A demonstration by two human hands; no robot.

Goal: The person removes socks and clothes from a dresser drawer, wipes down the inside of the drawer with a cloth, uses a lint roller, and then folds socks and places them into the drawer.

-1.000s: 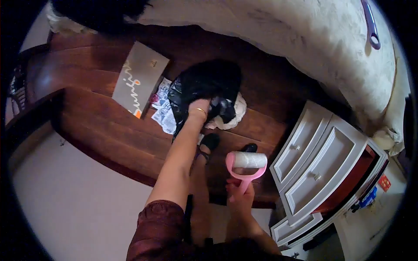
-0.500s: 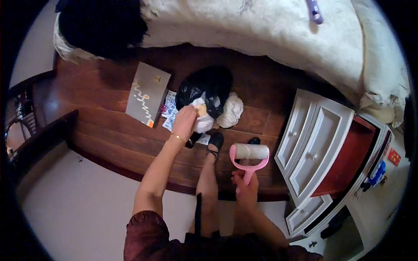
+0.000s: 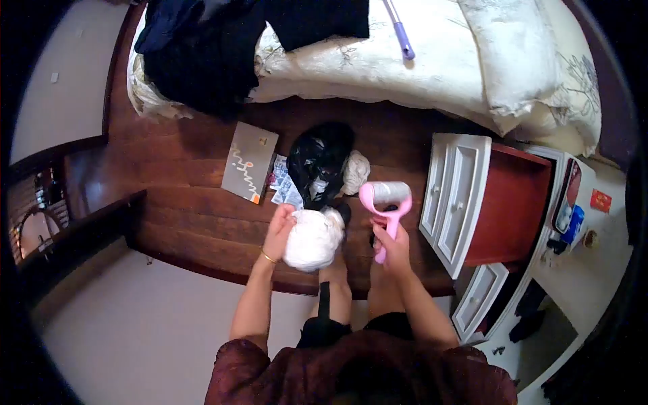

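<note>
My left hand (image 3: 278, 233) is closed on the left side of a soft, white, rounded bundle (image 3: 313, 240); whether it is yarn or cloth I cannot tell. A pink lint roller (image 3: 385, 218) stands upright in my right hand (image 3: 391, 244), its fingers wrapped round the handle and its pale roll facing away from me. Beyond the bundle a black plastic bag (image 3: 317, 158) lies on the floor. Touching its right side is a second cream-white bundle (image 3: 356, 173).
A grey box (image 3: 248, 162) and patterned packets (image 3: 287, 182) lie left of the bag. On the right a white chest has a red-lined drawer (image 3: 509, 206) pulled out. Dark clothes (image 3: 202, 64) and a purple-handled stick (image 3: 403, 40) rest on the bed (image 3: 432, 77).
My left hand has drawn the white bundle away from the black bag and toward my body. The lint roller remains in my right hand. The view has shifted, showing more of the bed.
</note>
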